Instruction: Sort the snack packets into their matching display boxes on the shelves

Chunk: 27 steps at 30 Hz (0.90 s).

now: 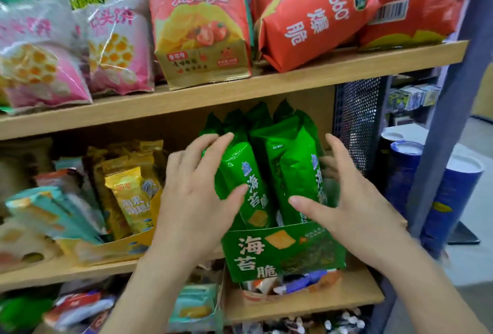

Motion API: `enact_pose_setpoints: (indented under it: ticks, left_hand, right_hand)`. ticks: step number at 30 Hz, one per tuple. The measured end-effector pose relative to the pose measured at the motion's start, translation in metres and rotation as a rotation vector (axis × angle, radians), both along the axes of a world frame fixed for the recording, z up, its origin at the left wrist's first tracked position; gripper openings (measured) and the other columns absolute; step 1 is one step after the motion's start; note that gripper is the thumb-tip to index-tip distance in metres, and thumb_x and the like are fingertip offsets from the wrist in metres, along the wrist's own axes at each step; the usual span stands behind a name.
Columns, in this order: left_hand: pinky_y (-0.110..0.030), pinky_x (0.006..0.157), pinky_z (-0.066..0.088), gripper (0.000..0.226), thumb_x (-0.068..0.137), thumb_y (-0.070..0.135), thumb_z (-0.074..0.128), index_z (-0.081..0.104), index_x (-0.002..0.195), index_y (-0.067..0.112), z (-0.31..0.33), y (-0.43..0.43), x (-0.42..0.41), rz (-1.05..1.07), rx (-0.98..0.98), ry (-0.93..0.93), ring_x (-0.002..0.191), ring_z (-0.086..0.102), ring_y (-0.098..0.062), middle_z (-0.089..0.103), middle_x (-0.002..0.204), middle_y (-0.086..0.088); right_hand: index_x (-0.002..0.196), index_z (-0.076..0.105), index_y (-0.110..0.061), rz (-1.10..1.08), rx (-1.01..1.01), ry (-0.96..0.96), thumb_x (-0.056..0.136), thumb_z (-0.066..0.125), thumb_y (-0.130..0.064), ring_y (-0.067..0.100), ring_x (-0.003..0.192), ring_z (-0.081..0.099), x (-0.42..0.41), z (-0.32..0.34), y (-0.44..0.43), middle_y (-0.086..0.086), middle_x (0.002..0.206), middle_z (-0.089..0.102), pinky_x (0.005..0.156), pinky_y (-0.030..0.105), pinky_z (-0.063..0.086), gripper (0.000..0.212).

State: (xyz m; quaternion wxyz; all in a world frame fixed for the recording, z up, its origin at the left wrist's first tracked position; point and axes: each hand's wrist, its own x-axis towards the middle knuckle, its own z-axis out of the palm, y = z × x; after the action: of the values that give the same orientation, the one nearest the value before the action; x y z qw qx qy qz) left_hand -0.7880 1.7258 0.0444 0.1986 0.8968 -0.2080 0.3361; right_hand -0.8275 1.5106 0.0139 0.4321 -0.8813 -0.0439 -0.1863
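Where the wooden shelves (pixel 266 85) fill nearly the whole view, the upper board carries the biggest goods: red-orange crisp bags (pixel 320 21) lying and leaning toward the right, one upright tomato-printed bag (pixel 200 27) near the middle, and pink honeycomb-printed bags (pixel 66 48) at the left. On the middle shelf, at its right end beside a black perforated panel (pixel 357 123), stands the green display box (pixel 282 251), its printed front lip hanging over the shelf edge. Upright inside it sit the green seaweed packets (pixel 266 163), packed side by side with their crimped tops pointing up. Left of that box, a yellow display box (pixel 112 249) holds yellow packets (pixel 133 195) and, further left, teal and white packets (pixel 53 216), all tilted and blurred. Blue cylindrical tubs (pixel 458 192) stand on the floor past the shelf's blue upright. The left hand (pixel 197 200) lies with fingers spread wide over the left side of the nearest green packet, thumb across its front, flat against it rather than closed around it. The right hand (pixel 346 200) is likewise spread open, thumb on the front of the right-hand packet and fingers reaching along its outer side.
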Motion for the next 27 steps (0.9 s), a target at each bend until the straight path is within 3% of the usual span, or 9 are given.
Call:
enact_pose_setpoints:
  ticks: [3, 5, 7, 11, 14, 18, 21, 24, 27]
  left_hand:
    - [-0.032, 0.101, 0.033, 0.085, 0.082, 0.042, 0.072, 0.022, 0.151, 0.038, 0.018, 0.006, 0.019, -0.043, 0.275, 0.064, 0.112, 0.025, -0.008, 0.037, 0.147, 0.014]
    - [-0.037, 0.095, 0.033, 0.081, 0.082, 0.044, 0.071, 0.025, 0.148, 0.043, 0.028, 0.008, 0.031, -0.063, 0.369, 0.124, 0.103, 0.02, -0.004, 0.041, 0.141, 0.015]
    - [-0.036, 0.09, 0.031, 0.071, 0.081, 0.046, 0.072, 0.037, 0.143, 0.045, 0.036, 0.008, 0.038, -0.113, 0.368, 0.153, 0.102, 0.026, -0.004, 0.046, 0.128, 0.016]
    - [-0.037, 0.087, 0.036, 0.052, 0.077, 0.041, 0.076, 0.063, 0.126, 0.03, 0.035, 0.007, 0.038, -0.171, 0.269, 0.067, 0.101, 0.045, -0.014, 0.059, 0.106, 0.011]
    - [-0.042, 0.07, 0.054, 0.033, 0.075, 0.025, 0.08, 0.075, 0.104, 0.01, 0.031, 0.007, 0.034, -0.247, 0.274, -0.148, 0.083, 0.059, -0.022, 0.067, 0.091, -0.004]
    - [-0.04, 0.062, 0.057, 0.027, 0.085, 0.025, 0.069, 0.075, 0.099, 0.002, 0.038, 0.016, 0.013, -0.295, 0.225, -0.343, 0.073, 0.063, -0.023, 0.065, 0.087, -0.007]
    - [-0.038, 0.062, 0.059, 0.03, 0.079, 0.026, 0.071, 0.075, 0.095, 0.001, 0.028, 0.01, 0.008, -0.288, 0.325, -0.319, 0.072, 0.065, -0.023, 0.066, 0.085, -0.007]
    - [-0.035, 0.064, 0.059, 0.033, 0.082, 0.028, 0.073, 0.073, 0.099, 0.001, 0.012, 0.005, 0.011, -0.294, 0.238, -0.23, 0.074, 0.065, -0.02, 0.066, 0.088, -0.007]
    - [-0.032, 0.068, 0.058, 0.036, 0.083, 0.032, 0.07, 0.072, 0.107, 0.005, 0.006, 0.004, 0.011, -0.313, 0.115, -0.126, 0.081, 0.064, -0.015, 0.065, 0.095, -0.004]
  right_hand:
    - [0.154, 0.001, -0.042, -0.055, -0.041, -0.096, 0.08, 0.075, -0.044, 0.006, 0.125, 0.051, 0.007, -0.006, 0.01, -0.015, 0.14, 0.05, 0.1, 0.033, 0.046, 0.105]
    - [0.154, 0.006, -0.04, -0.071, -0.047, -0.114, 0.084, 0.074, -0.037, 0.012, 0.122, 0.056, 0.012, -0.008, 0.007, -0.009, 0.138, 0.054, 0.099, 0.039, 0.05, 0.098]
    - [0.154, 0.012, -0.042, -0.035, -0.009, -0.134, 0.086, 0.073, -0.03, 0.003, 0.114, 0.058, 0.012, -0.006, 0.003, -0.014, 0.131, 0.058, 0.098, 0.033, 0.051, 0.092]
    - [0.148, 0.011, -0.057, 0.096, 0.082, -0.28, 0.088, 0.069, -0.02, -0.015, 0.11, 0.053, 0.004, 0.01, 0.005, -0.032, 0.113, 0.056, 0.089, 0.003, 0.041, 0.091]
    - [0.147, 0.007, -0.061, 0.16, 0.039, -0.297, 0.09, 0.067, -0.013, -0.005, 0.102, 0.059, 0.005, 0.015, 0.012, -0.028, 0.113, 0.056, 0.08, 0.008, 0.045, 0.095]
    - [0.146, -0.002, -0.062, 0.153, -0.04, -0.252, 0.091, 0.067, -0.013, 0.0, 0.097, 0.057, 0.006, 0.011, 0.014, -0.025, 0.113, 0.055, 0.077, 0.018, 0.042, 0.101]
    - [0.142, -0.015, -0.065, 0.118, -0.163, -0.114, 0.094, 0.062, -0.015, 0.004, 0.111, 0.054, 0.009, 0.005, 0.013, -0.013, 0.128, 0.048, 0.086, 0.022, 0.043, 0.103]
    - [0.147, -0.012, -0.058, 0.016, -0.291, -0.112, 0.092, 0.06, -0.012, 0.006, 0.093, 0.054, 0.009, 0.003, 0.021, -0.003, 0.137, 0.038, 0.073, 0.016, 0.042, 0.101]
    - [0.151, 0.016, -0.046, -0.069, -0.348, -0.374, 0.081, 0.063, -0.028, 0.019, 0.138, 0.032, 0.004, 0.008, 0.037, 0.0, 0.152, 0.028, 0.105, 0.038, 0.035, 0.086]
